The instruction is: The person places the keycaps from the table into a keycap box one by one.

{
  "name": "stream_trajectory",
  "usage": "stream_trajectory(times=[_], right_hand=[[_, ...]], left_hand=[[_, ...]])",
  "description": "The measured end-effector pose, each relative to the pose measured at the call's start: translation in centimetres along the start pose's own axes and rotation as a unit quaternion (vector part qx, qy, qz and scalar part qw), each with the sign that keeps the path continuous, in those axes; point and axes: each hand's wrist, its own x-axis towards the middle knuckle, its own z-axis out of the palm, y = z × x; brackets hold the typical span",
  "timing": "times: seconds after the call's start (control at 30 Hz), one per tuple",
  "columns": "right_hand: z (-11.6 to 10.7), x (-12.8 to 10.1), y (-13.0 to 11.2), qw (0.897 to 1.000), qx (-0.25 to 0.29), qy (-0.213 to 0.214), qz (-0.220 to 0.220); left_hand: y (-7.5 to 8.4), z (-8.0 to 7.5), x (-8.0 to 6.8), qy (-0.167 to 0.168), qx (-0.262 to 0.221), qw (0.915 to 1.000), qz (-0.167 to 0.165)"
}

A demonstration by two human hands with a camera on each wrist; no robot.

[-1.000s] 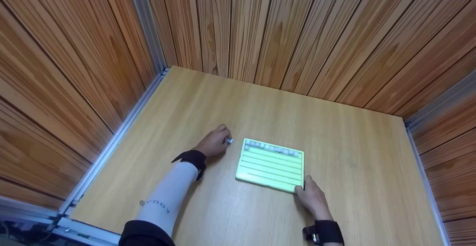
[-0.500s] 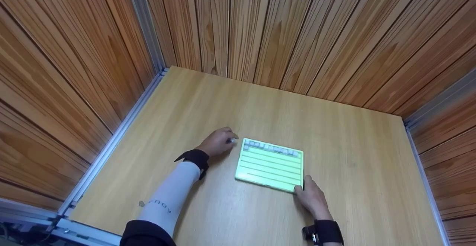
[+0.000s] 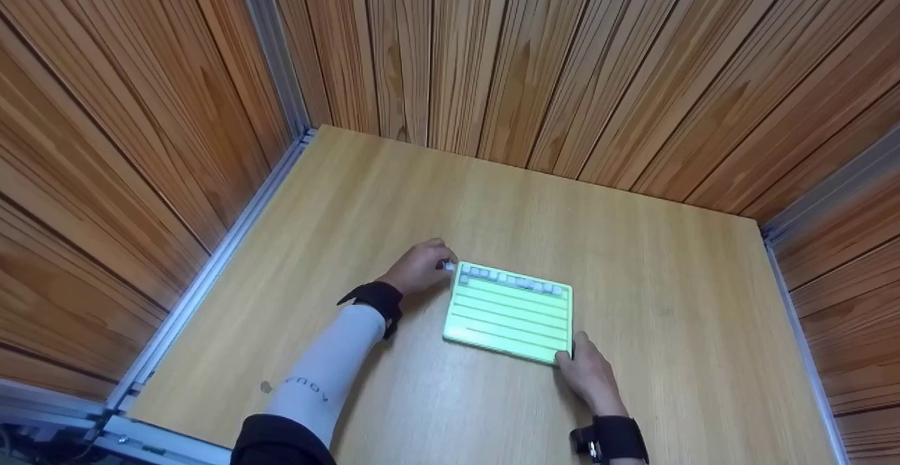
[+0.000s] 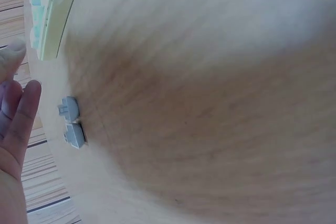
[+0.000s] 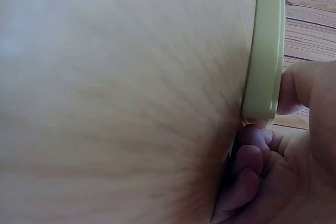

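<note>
A light-green ridged tray (image 3: 510,319) lies on the table, with a row of small pale keycaps (image 3: 500,277) along its far edge and one more at the left of the second row. My left hand (image 3: 419,268) is at the tray's far left corner, pinching a small pale keycap (image 3: 448,266); in the left wrist view the pinched piece does not show. Two grey keycaps (image 4: 72,121) rest on the table close to that hand's fingers. My right hand (image 3: 590,377) grips the tray's near right corner, thumb over the rim and fingers curled against the side.
The wooden table (image 3: 675,310) runs back to a plank wall (image 3: 534,64). Another plank wall (image 3: 105,99) stands on the left, and a third (image 3: 851,296) on the right. A metal rail (image 3: 204,268) follows the table's left edge.
My left hand has moved a little to the right with the keycap, up to the tray's corner. The right hand keeps its grip and the tray stays nearly where it was.
</note>
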Motion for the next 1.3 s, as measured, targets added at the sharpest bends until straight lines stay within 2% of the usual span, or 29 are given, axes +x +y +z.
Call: stream_trajectory(times=[0.17,0.3,0.57,0.8,0.97,1.2,1.3], right_hand=[[0.0,0.1,0.0,1.0,0.002,-0.005,0.011],[-0.1,0.1,0.0,1.0,0.003,-0.006,0.011],[-0.2,0.0,0.0,1.0,-0.005,0.014,-0.014],[0.0,-0.1,0.1,1.0,-0.001,0.014,-0.008],[0.2,-0.2,0.1,1.0,0.001,0.017,-0.008],[0.1,-0.2,0.1,1.0,0.0,0.008,0.002],[0.0,0.1,0.0,1.0,0.002,0.002,0.007]], left_hand=[[0.5,0.3,0.3,-0.007,0.009,0.9998,0.019],[0.9,0.6,0.5,-0.018,0.012,0.9996,0.017],[1.6,1.1,1.2,-0.016,0.009,0.9989,0.043],[2.0,1.5,1.5,-0.031,0.005,0.9985,0.044],[2.1,1.8,1.4,-0.03,0.005,0.9974,0.066],[2.3,2.2,1.4,-0.049,0.038,0.9955,0.072],[2.3,2.3,1.7,-0.043,0.05,0.9952,0.072]])
